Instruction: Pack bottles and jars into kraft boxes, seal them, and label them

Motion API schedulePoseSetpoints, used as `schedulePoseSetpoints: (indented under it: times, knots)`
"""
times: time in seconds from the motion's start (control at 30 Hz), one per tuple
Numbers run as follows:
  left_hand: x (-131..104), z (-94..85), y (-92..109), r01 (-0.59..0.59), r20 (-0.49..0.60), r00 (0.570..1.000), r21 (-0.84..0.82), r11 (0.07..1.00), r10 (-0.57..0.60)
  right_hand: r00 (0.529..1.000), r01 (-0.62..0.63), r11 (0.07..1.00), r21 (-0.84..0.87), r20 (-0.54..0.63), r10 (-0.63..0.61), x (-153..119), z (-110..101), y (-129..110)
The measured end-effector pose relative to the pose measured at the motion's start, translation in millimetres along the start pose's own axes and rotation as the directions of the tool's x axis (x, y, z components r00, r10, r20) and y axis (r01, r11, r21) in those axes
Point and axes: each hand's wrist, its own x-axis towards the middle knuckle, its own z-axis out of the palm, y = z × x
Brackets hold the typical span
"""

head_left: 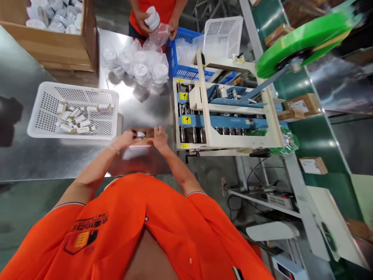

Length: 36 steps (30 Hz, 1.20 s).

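A small brown cardboard box [142,141] lies on the metal table [87,155] in front of my body, with its top partly open and something whitish inside. My left hand [126,140] grips the box at its left end. At the right end, my right hand [160,137] holds the box with its fingers bent over the edge. To the left stands a white perforated basket [35,116] with several small white and tan packets [84,130] in it.
Bagged white round items [141,70] lie at the back, before a person in orange [167,8]. A large carton [67,46] stands back left. On the right are a roller tape machine [227,136], blue crate [175,64] and green conveyor [329,144] carrying boxes.
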Motion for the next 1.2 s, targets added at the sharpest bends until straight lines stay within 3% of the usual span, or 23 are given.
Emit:
schedulePoseSetpoints:
  times: [0.03,0.1,0.2,0.23,0.3,0.37,0.47,0.53,0.6,0.67,0.8,0.93,1.03,1.1,1.2]
  knots:
    - [-8,3.3,4,0.041,-0.027,0.999,0.039,0.998,-0.04,0.999,0.003,1.0,-0.025,-0.048,-0.004,0,-1,0]
    - [-22,10.8,9,0.126,-0.148,0.983,0.095,0.988,-0.111,0.99,0.125,0.992,-0.019,-0.059,-0.126,2,1,5]
    - [-32,15.1,9,0.095,-0.343,0.938,0.135,0.986,-0.043,0.948,0.317,0.945,0.076,0.01,-0.318,3,13,17]
    - [-31,14.4,6,0.029,-0.338,0.941,0.156,0.987,0.026,0.939,0.339,0.936,0.097,0.025,-0.343,3,18,21]
    - [-28,12.8,0,-0.117,-0.213,0.965,0.182,0.976,0.155,0.937,0.342,0.934,0.108,0.035,-0.347,-1,28,27]
    - [-27,15.0,-7,-0.181,-0.105,0.974,0.167,0.969,0.2,0.942,0.329,0.937,0.114,0.033,-0.334,-5,36,32]
    - [-27,26.5,-10,-0.161,-0.137,0.975,0.114,0.98,0.176,0.963,0.267,0.945,0.187,-0.015,-0.269,-7,45,43]
    - [-15,35.1,-7,-0.157,-0.175,0.97,0.096,0.983,0.172,0.99,0.121,0.958,0.258,-0.104,-0.097,-7,52,56]
    - [17,41.3,1,-0.169,-0.192,0.964,0.093,0.981,0.184,0.977,-0.085,0.947,0.31,-0.16,0.141,-9,62,73]
    - [67,45.9,15,-0.189,-0.207,0.957,0.085,0.978,0.203,0.95,-0.232,0.923,0.306,-0.133,0.283,-13,76,88]
    - [188,60.9,55,-0.239,-0.198,0.949,0.05,0.97,0.244,0.965,-0.248,0.945,0.215,-0.032,0.261,-24,100,108]
    - [281,99.8,111,-0.288,-0.104,0.951,0.033,0.957,0.29,0.976,-0.216,0.963,0.158,0.044,0.212,-26,114,115]
    - [323,144.1,162,-0.319,-0.019,0.948,-0.059,0.946,0.319,0.983,-0.181,0.974,0.136,0.062,0.174,-27,119,120]
    - [340,173.1,191,-0.388,0.02,0.916,-0.22,0.895,0.402,0.987,-0.16,0.977,0.14,0.034,0.157,-27,119,124]
    - [338,202.8,207,-0.469,-0.036,0.853,-0.491,0.734,0.521,0.989,-0.148,0.977,0.156,0.005,0.149,-27,114,129]
